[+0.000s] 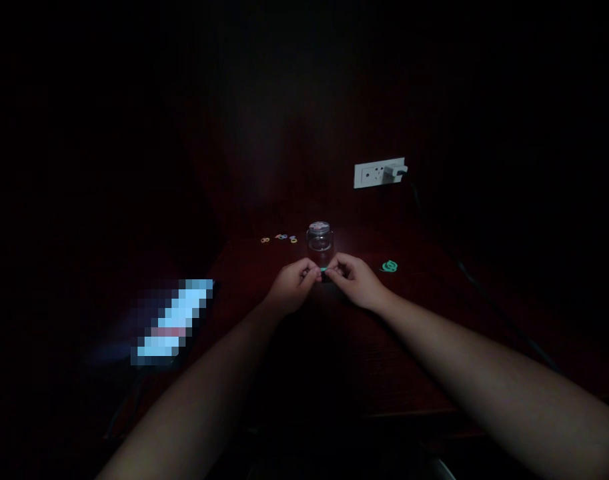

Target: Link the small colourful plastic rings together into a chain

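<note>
Both hands meet near the middle of the dark red table (384,373), fingertips pinched close together. Between them shows a small bit of a green strip (323,269); most of it is hidden by the fingers. My left hand (297,283) is closed on its left end, and my right hand (354,277) is closed on its right end. Just behind the fingers stands a clear glass jar (320,243) with a patterned lid (319,226). To the right of my right hand lies a loosely coiled green strip (389,266).
Several small coloured loops (283,237) lie left of the jar. A bright pixelated screen (177,320) is at the left. On the back wall a white socket (369,175) holds a plug (397,171), its cable (469,277) running down the right side.
</note>
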